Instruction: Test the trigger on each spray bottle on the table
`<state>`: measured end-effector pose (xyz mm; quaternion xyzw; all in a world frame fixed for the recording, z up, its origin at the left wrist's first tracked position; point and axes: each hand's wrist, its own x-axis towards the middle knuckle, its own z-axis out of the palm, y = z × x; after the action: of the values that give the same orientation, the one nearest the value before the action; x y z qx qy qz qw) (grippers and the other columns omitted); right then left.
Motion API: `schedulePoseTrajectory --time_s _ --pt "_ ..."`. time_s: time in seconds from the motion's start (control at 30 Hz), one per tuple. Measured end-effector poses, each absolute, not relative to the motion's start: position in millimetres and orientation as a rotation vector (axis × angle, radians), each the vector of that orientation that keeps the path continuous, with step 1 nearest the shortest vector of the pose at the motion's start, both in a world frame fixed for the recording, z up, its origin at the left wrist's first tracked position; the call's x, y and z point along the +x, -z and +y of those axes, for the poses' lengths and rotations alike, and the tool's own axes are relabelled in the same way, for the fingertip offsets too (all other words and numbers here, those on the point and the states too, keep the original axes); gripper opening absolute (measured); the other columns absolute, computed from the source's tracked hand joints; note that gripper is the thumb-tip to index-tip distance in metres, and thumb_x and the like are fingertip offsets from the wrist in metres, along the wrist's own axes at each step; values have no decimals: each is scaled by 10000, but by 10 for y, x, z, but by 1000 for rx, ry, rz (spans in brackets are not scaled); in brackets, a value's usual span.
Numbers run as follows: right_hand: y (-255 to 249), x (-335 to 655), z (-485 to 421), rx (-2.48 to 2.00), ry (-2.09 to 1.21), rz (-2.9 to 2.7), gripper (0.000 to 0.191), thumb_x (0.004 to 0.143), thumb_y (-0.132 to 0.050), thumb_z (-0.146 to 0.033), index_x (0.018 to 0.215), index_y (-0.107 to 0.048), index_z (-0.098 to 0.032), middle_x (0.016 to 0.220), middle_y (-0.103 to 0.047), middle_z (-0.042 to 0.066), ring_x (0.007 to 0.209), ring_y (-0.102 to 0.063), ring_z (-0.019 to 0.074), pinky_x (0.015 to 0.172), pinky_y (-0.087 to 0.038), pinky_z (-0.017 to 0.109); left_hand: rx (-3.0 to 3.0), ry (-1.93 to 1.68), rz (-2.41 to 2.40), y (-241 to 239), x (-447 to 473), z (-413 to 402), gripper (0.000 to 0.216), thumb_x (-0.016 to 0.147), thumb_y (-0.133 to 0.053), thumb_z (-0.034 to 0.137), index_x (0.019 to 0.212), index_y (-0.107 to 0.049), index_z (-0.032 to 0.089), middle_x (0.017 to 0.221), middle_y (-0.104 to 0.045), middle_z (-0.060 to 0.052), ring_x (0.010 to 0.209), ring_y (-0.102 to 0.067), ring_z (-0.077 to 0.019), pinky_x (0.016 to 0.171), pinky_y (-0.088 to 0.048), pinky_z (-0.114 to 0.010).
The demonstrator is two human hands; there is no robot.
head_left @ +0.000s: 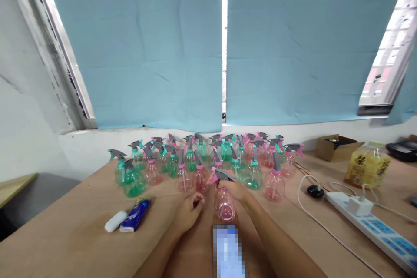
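Note:
My right hand [235,188] is wrapped round the neck of a clear pink spray bottle [224,209] with a grey and pink trigger head. The bottle leans, its round base turned toward me. Resting on the table to its left, my left hand [190,211] has its fingers curled in, and nothing shows in them. Just beyond both hands stand several spray bottles, among them a pink one [200,179] and a green one [253,177]. Below the held bottle lies a phone [228,252] with a blurred screen.
On the left lie a white oval object [116,221] and a blue packet [136,215]. To the right are a power strip [374,226] with white cables, a black round device [315,191], a yellow-labelled jug [368,166] and a cardboard box [337,150]. Blue curtains hang behind.

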<state>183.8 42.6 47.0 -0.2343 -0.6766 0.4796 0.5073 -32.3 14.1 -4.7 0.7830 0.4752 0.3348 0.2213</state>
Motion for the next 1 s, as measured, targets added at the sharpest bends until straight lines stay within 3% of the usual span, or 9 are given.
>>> schedulePoseTrajectory --time_s 0.13,0.4,0.6,0.83,1.0 --pt "-447 1853 430 -558 -1202 -1652 285 639 -484 -136 814 -703 -185 584 -621 -14 563 -547 137 556 -381 240 2186 -919 1327 37 -308 140 219 920 -477 341 890 -647 205 869 -700 -30 812 -635 -202 754 -459 -293" --pt "-441 1807 422 -541 -1221 -1552 149 610 -498 -145 653 -635 -185 637 -625 -2 578 -562 139 564 -431 249 2193 -913 1361 41 -308 127 208 916 -489 348 921 -650 217 868 -701 -31 816 -641 -207 756 -463 -292" --pt "-489 1819 374 -558 -1205 -1589 248 624 -481 -129 758 -681 -190 704 -662 4 593 -586 141 572 -429 251 2186 -913 1357 26 -297 111 205 911 -497 345 964 -650 219 912 -719 -44 861 -659 -218 794 -468 -302" --pt "-469 1792 404 -538 -1232 -1528 170 592 -494 -124 654 -640 -186 632 -616 -4 558 -552 138 542 -406 253 2231 -905 1382 45 -298 114 199 908 -501 335 963 -658 227 875 -714 -37 822 -655 -216 765 -462 -301" --pt "-448 1805 409 -546 -1186 -1569 223 617 -490 -111 715 -675 -188 617 -617 -6 586 -551 144 571 -410 260 2245 -910 1364 63 -305 116 202 915 -494 332 968 -656 224 890 -716 -39 847 -657 -217 774 -460 -296"
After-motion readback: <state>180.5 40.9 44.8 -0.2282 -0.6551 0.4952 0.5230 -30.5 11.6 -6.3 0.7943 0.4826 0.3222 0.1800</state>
